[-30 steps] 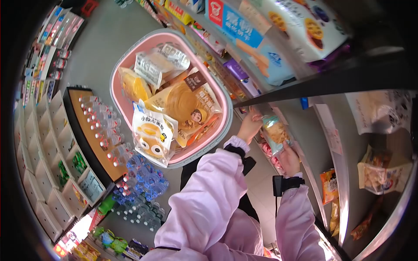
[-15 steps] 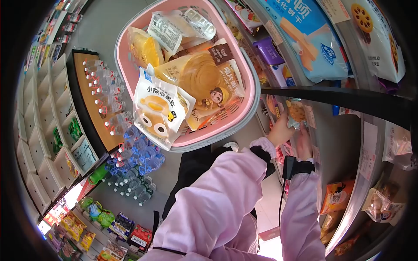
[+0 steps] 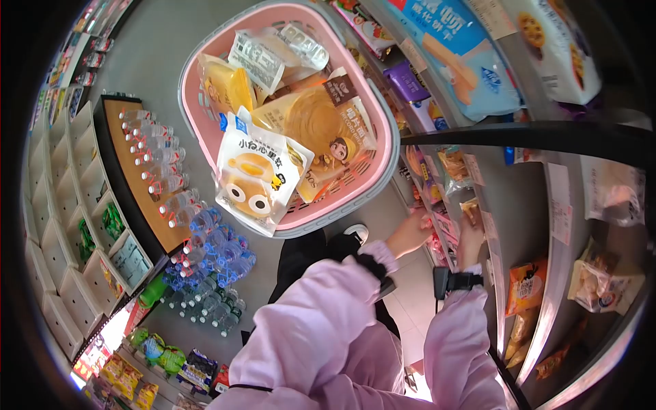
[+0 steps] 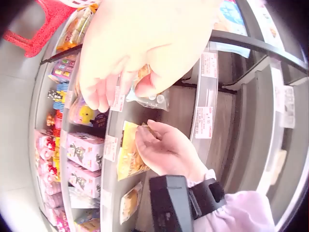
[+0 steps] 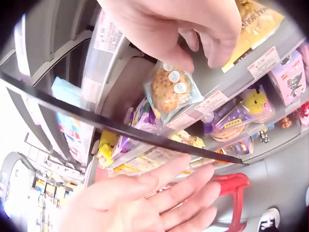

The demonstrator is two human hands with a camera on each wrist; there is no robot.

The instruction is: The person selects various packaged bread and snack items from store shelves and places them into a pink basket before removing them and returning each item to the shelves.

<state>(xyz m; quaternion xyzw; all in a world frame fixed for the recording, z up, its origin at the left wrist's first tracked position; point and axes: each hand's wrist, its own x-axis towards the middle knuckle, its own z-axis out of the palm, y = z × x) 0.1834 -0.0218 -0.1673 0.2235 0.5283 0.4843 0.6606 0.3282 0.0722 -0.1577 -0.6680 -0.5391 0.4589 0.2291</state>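
Note:
My left hand has its palm and spread fingers showing in the right wrist view, holding nothing, in front of the shelf. My right hand is over the shelf, its fingers loosely bent right beside a yellow snack bag. In the right wrist view, the thumb and fingers of that hand stand apart, and the yellow bag lies behind the fingertips. A clear-wrapped cookie-like bun lies on the shelf just below the right hand.
A pink basket with several packaged breads stands on the left. Black bars cross between shelf sections. Price tags line the shelf edges; boxed toys fill a lower shelf. Bottled drinks stand further left.
The wrapped bun, held by both hands a second ago, now lies on the shelf, let go. The left hand has drawn back from the shelf; the right has moved to the yellow bag.

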